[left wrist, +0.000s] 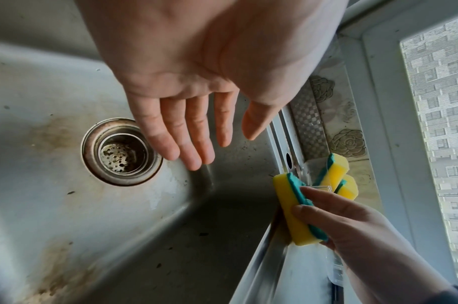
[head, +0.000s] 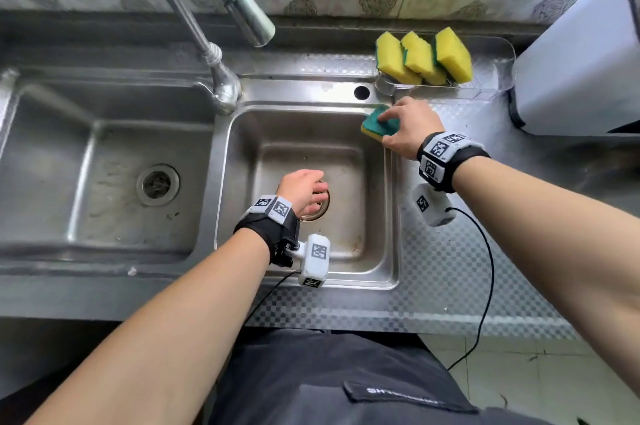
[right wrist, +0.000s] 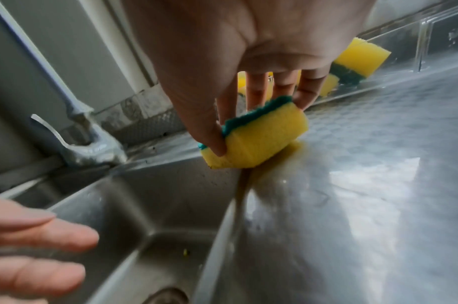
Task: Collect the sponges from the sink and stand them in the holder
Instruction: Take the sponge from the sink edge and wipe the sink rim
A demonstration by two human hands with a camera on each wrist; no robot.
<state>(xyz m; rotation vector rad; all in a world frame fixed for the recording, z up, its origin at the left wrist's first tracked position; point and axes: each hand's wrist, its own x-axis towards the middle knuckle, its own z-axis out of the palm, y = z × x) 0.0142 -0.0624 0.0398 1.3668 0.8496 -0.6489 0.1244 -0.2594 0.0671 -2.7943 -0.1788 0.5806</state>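
Pinched between thumb and fingers, a yellow and green sponge [head: 374, 125] sits in the right hand [head: 405, 128], just right of the middle of the head view, over the back right corner of the sink [head: 311, 272]. Three more sponges [head: 424, 56] stand in the clear holder [head: 498, 78] at the upper right, just behind that hand. Lower down, the left hand [left wrist: 186, 82] hangs over the drain [left wrist: 121, 152] with its fingers [left wrist: 194, 131] loose and spread, holding nothing.
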